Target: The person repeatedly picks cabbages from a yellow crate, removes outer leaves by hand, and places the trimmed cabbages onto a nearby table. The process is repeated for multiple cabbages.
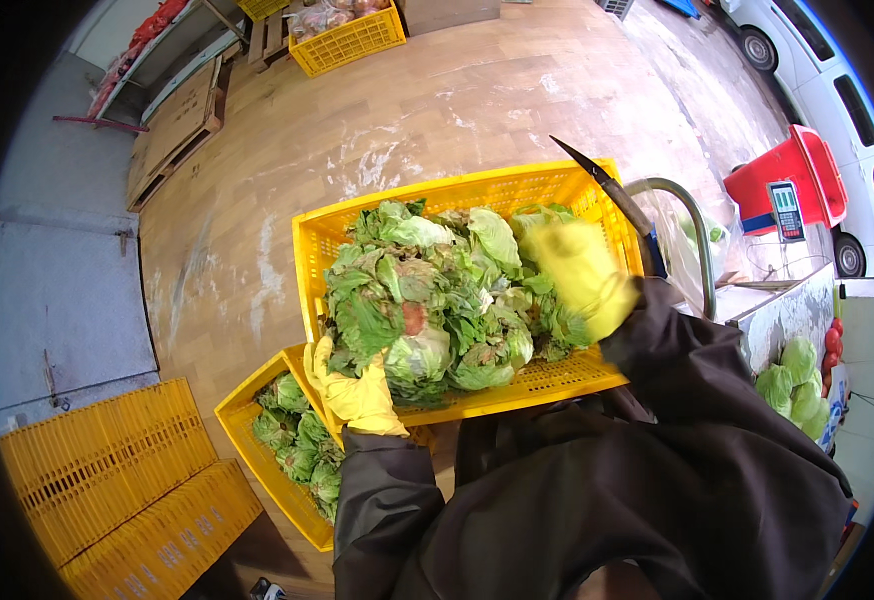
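Observation:
A yellow plastic crate (455, 187) in front of me holds several leafy heads of lettuce (418, 360) with some browned outer leaves. My left hand (353, 390), in a yellow glove, is at the crate's near left corner, its fingers against a lettuce head; whether it grips the head or the crate I cannot tell. My right hand (583, 274), also gloved in yellow, is blurred over the lettuce at the crate's right side; its fingers are unclear. A knife with a curved dark blade (578, 159) and wooden handle lies across the crate's far right corner, apart from my right hand.
A second yellow crate of lettuce (245, 409) sits lower left, beside stacked yellow crates (118, 457). At right are a curved metal bar (696, 217), a red bin (771, 180), a scale display (786, 211) and pale green cabbages (801, 360). A crate of bagged produce (350, 41) stands beyond.

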`<state>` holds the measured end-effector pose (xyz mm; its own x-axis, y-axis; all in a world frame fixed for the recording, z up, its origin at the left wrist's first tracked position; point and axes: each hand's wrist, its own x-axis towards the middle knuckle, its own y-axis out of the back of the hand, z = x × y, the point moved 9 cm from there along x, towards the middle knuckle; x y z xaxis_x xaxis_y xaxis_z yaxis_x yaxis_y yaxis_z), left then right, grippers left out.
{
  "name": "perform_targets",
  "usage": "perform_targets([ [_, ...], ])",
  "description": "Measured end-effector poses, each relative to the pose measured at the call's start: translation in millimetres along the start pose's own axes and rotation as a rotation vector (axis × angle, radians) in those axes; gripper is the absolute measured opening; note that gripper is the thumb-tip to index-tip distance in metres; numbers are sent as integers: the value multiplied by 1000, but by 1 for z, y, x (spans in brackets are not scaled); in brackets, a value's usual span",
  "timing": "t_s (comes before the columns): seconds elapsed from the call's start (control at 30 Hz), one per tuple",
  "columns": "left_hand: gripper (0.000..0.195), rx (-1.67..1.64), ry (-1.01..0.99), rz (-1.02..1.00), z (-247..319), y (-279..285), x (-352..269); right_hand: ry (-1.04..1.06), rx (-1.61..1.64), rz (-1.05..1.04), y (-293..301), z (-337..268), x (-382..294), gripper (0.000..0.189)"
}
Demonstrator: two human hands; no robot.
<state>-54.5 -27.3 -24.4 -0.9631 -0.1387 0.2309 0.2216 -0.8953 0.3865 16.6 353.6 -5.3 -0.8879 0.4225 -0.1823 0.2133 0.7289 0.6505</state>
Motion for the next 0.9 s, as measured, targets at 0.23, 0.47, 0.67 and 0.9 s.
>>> perform_targets([
  [0.23, 39, 461, 73, -123, -9, -1, 21, -82, -685, 198, 66, 155, 63, 63],
  [0.47, 135, 750, 95, -680, 0, -28, -13, -104, -370, 415, 85, 123, 68, 33],
  [0.67, 132, 748, 274, -643, 29, -57, 23, 190, 255, -155, -26, -16, -45, 45],
  [0.9, 136, 1012, 184, -807, 40, -88, 64, 191, -22, -244, -76, -52, -46, 48],
])
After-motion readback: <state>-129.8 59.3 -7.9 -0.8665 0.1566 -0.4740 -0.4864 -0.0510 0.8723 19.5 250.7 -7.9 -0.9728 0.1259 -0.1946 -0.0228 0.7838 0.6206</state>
